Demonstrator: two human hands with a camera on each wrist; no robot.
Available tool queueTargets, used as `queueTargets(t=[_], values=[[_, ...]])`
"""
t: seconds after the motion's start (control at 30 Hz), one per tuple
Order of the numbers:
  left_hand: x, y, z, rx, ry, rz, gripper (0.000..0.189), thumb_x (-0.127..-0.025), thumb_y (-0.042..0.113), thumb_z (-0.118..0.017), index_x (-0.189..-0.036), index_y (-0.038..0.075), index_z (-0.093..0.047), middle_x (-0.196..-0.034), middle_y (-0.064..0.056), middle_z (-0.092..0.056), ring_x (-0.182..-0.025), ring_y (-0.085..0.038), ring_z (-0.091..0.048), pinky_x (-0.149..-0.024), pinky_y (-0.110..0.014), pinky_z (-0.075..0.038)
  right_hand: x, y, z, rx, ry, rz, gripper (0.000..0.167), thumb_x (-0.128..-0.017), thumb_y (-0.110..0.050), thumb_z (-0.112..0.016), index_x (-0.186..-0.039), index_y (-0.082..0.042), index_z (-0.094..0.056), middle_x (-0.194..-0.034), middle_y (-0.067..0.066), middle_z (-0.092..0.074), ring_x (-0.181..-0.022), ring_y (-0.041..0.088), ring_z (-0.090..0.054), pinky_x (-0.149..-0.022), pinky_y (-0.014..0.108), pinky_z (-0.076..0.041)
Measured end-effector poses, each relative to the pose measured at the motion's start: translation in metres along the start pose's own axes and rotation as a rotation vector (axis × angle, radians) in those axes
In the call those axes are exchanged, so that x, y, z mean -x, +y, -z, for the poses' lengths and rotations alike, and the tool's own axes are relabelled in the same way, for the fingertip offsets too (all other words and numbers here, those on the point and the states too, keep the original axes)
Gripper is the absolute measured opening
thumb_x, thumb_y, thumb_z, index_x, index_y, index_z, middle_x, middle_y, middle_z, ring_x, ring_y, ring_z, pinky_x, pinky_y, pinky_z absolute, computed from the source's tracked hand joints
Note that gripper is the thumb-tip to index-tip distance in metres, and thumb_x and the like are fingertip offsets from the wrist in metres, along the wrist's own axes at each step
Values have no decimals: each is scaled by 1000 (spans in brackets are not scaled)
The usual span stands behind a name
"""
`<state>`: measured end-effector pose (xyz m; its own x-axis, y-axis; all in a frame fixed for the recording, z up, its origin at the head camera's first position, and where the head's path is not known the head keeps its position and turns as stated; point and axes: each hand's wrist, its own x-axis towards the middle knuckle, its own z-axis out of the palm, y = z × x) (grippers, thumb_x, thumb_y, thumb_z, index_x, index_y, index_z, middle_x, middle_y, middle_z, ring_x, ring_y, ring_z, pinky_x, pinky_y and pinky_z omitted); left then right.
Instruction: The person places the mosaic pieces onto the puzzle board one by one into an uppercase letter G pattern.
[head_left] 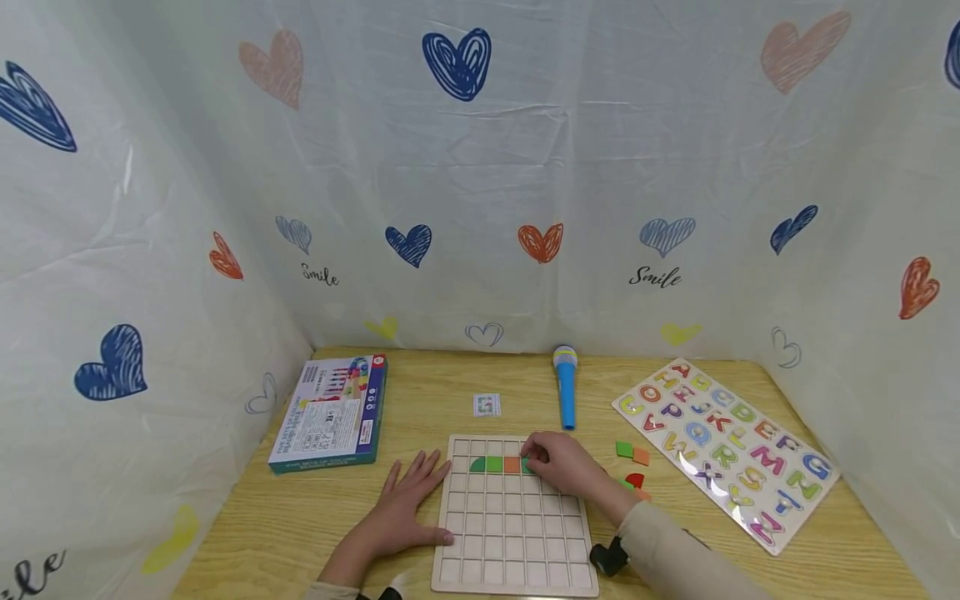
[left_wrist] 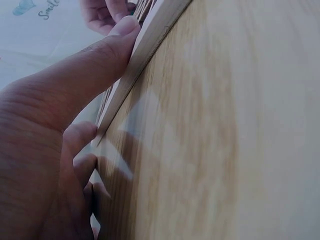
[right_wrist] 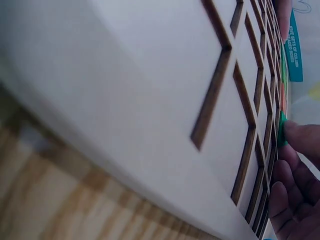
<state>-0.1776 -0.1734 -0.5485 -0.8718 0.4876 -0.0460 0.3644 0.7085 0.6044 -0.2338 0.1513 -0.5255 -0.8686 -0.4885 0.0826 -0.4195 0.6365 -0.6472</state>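
Observation:
A pale wooden grid board [head_left: 513, 525] lies on the table. In its second row from the far side sit a dark green rounded tile [head_left: 477, 466], a light green square tile [head_left: 494, 464] and an orange square tile [head_left: 512, 465]. My right hand [head_left: 566, 468] pinches a dark green tile [right_wrist: 282, 129] just right of the orange one, partly hidden by the fingers. At the board's left edge, my left hand [head_left: 401, 512] rests with fingers spread; its thumb [left_wrist: 117, 42] touches the rim.
Loose green, orange and red tiles [head_left: 635, 481] lie right of the board. Beyond are an alphabet puzzle board [head_left: 731, 450], a blue toy microphone [head_left: 567, 392] and a small patterned card [head_left: 487, 405]. A flat box [head_left: 330, 412] stands at the left.

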Motion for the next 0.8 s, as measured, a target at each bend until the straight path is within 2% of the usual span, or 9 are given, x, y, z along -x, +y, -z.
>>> queueTargets(t=[0.27, 0.5, 0.8], values=[[0, 1, 0, -4, 1, -3, 107, -77, 65, -78, -161, 16, -33, -169, -11, -19, -155, -38, -9, -121, -62, 8, 3, 0, 0, 6, -11, -20, 11, -90, -10, -77, -100, -13, -75, -90, -7, -65, -77, 5, -56, -68, 25, -52], [0, 0, 1, 7, -2, 3, 107, -76, 65, -79, -160, 17, -34, -169, -11, -19, -155, -39, -9, -121, -62, 9, 4, -2, 0, 13, -3, -25, 10, -91, -10, -77, -98, -15, -73, -90, -8, -63, -77, 4, -54, -67, 24, -51], [0, 2, 1, 3, 0, -1, 107, -76, 65, -79, -160, 16, -34, -169, -11, -19, -155, -39, -9, -121, -62, 8, 11, 4, 6, -3, 25, -54, 11, -95, -12, -71, -105, -16, -72, -91, -11, -61, -80, 7, -54, -71, 26, -52]])
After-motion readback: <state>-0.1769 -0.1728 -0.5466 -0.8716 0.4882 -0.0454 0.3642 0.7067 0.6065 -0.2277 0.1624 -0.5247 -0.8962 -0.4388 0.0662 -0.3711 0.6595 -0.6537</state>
